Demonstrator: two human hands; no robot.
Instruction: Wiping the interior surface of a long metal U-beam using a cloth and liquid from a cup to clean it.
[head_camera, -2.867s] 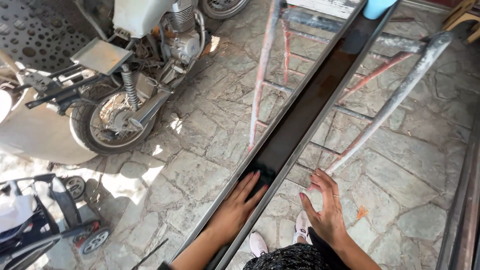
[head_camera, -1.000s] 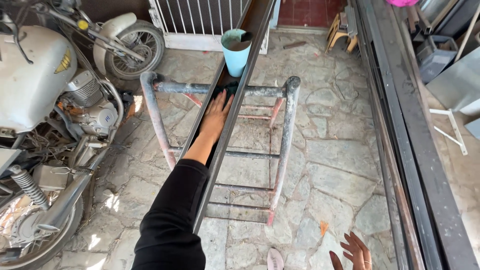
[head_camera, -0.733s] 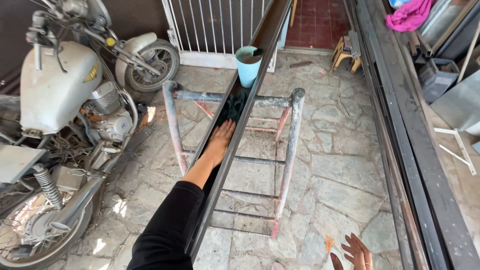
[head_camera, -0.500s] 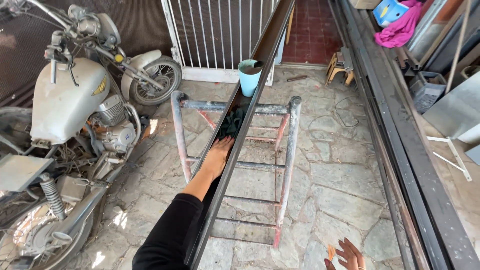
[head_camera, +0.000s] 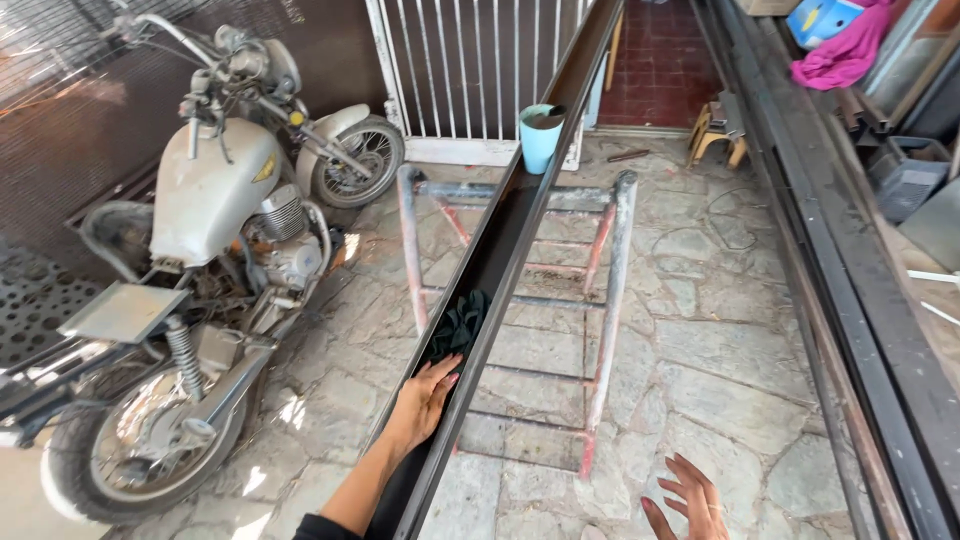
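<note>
Head view, left to right. Motorcycle (head_camera: 215, 270) parked at left on the stone floor (head_camera: 720, 340): pale grey tank, spoked wheels, dusty, front wheel toward a white barred gate (head_camera: 480, 70).

Centre: long black metal channel (head_camera: 545, 180) runs from bottom middle up and away past the gate. U-shaped, dark, glossy inside, thin raised edges. A dark crumpled cloth (head_camera: 458, 325) sits in the trough. Left hand (head_camera: 422, 400) lies flat in the channel just below the cloth, fingers straight and together, fingertips touching or nearly touching the cloth; cannot tell which. Not gripping anything.

Under the channel: ladder (head_camera: 600, 290) flat on the floor, grey rails with reddish patches, thin rungs. Teal bucket (head_camera: 541, 135) stands at the ladder's far end, beside the channel.

Right hand (head_camera: 690, 500) at the bottom edge, fingers spread apart, empty, over the floor, well apart from the channel.

Further right: small wooden stool (head_camera: 720, 130) near a doorway, then more long dark metal beams (head_camera: 850, 280) running parallel. Pink cloth (head_camera: 840, 60) heaped at top right.
</note>
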